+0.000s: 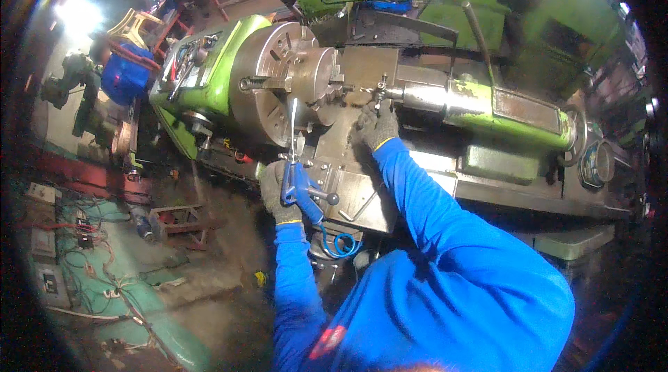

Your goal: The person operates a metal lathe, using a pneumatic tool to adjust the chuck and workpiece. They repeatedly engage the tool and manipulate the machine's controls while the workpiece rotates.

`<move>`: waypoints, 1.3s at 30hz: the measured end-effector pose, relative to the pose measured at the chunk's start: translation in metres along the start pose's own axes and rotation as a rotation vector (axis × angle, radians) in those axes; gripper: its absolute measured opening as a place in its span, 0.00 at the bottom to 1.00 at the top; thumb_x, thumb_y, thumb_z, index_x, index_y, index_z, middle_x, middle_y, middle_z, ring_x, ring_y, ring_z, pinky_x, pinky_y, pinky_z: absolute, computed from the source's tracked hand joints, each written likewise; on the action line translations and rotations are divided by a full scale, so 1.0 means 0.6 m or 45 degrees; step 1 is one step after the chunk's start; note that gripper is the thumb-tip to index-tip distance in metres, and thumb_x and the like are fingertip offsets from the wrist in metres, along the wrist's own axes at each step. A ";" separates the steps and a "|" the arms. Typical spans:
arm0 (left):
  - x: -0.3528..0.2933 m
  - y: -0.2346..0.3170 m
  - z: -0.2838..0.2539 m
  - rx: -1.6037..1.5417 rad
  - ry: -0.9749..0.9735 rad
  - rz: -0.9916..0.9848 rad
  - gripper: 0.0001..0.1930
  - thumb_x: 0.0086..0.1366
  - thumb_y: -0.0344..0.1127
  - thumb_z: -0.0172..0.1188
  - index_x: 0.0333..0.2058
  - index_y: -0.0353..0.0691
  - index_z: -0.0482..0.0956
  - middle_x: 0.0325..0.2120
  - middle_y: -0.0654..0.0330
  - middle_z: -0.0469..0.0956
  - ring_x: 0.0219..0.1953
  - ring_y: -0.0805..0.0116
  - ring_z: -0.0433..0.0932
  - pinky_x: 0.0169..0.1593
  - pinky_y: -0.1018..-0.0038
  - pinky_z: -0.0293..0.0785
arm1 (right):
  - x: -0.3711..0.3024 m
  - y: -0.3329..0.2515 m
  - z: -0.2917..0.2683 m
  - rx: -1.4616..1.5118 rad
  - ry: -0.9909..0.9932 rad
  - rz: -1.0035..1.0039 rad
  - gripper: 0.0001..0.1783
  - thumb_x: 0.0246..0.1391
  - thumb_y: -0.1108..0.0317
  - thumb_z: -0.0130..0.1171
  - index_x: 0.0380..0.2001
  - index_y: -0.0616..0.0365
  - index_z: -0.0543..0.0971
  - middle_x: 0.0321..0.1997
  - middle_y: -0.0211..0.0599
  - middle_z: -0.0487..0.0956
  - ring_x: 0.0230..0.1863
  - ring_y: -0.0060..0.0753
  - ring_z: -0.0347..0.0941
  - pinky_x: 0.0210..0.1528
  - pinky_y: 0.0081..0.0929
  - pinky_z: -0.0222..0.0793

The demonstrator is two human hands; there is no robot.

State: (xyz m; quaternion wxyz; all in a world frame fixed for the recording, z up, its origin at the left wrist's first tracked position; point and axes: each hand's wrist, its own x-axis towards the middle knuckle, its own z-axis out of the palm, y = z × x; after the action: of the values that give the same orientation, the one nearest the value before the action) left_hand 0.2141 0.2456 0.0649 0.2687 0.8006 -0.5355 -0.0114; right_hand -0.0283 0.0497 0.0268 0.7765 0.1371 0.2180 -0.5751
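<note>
My left hand (278, 192), in a grey knit glove, is closed round a blue air blow gun (299, 187). The gun's long thin nozzle points up toward the lathe chuck (316, 76), and a coiled blue hose (341, 245) hangs below. At the tailstock's front end, my right hand (379, 125), gloved the same way, has its fingers closed at a small metal key-like piece (381, 85) with a crossbar. The fingers partly hide this piece. A thin drill bit (360, 89) sticks out there toward the chuck jaws. The green tailstock (480, 104) lies to the right.
A large slotted faceplate (268, 73) stands behind the chuck. Beside my left hand juts a black-knobbed lever (330, 199); an L-shaped hex key (358, 208) lies on the carriage. Hand tools (184, 66) rest on the headstock. Cables (104, 260) cross the floor at left.
</note>
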 end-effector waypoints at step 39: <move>0.122 0.314 0.346 4.215 1.990 1.293 0.31 0.69 0.71 0.54 0.38 0.45 0.82 0.29 0.64 0.79 0.37 0.61 0.77 0.55 0.52 0.72 | -0.238 -0.551 0.119 -3.173 0.999 -1.403 0.28 0.65 0.46 0.48 0.46 0.58 0.86 0.53 0.56 0.83 0.54 0.62 0.78 0.60 0.56 0.70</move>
State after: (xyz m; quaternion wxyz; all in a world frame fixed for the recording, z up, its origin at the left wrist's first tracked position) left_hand 0.0211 0.0425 -0.0094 0.5355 0.1679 -0.0656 -0.8251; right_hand -0.3654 0.0362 0.1720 -0.0430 -0.5800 0.7978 -0.1590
